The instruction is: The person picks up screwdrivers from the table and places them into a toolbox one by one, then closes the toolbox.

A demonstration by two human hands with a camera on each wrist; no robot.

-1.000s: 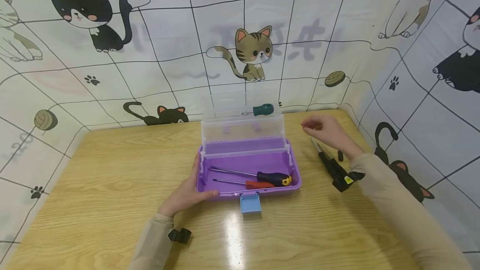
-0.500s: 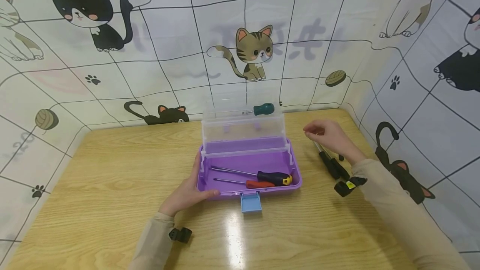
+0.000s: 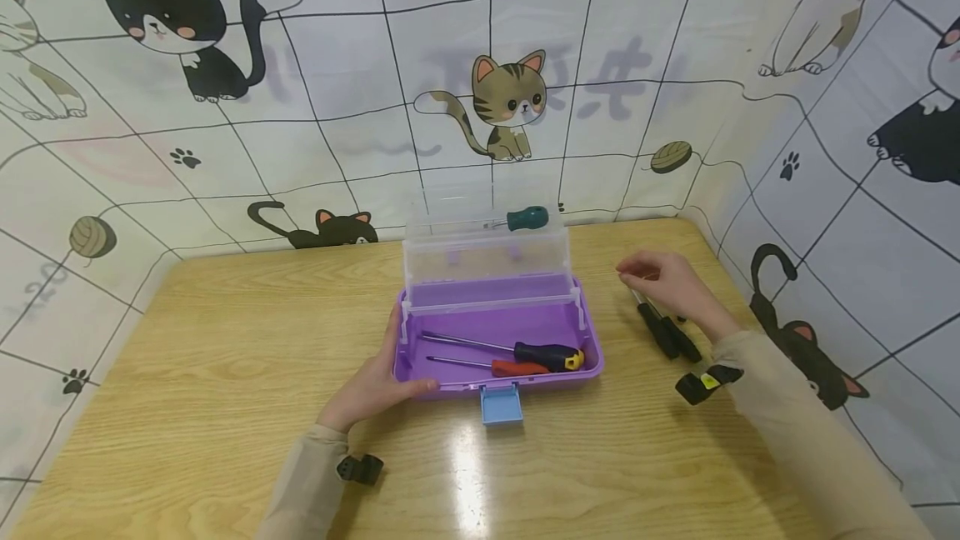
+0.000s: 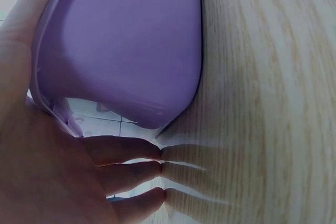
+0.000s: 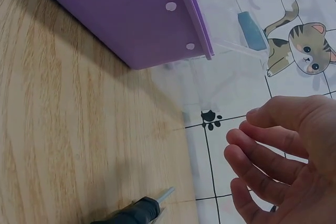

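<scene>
Two screwdrivers [image 3: 542, 356], one dark-and-yellow, one red, lie in the purple box [image 3: 487, 325] on the surface [image 3: 247, 357]. My left grip [image 3: 375, 386] is spread wide against the box's left end, thumb along its front. My right grip [image 3: 671, 283] is loosely curved with a narrow gap between thumb and fingertips, just above two black-handled screwdrivers [image 3: 657, 330]. Behind, the clear lid [image 3: 487, 261] stands raised, a green screwdriver [image 3: 528, 218] showing near its top.
</scene>
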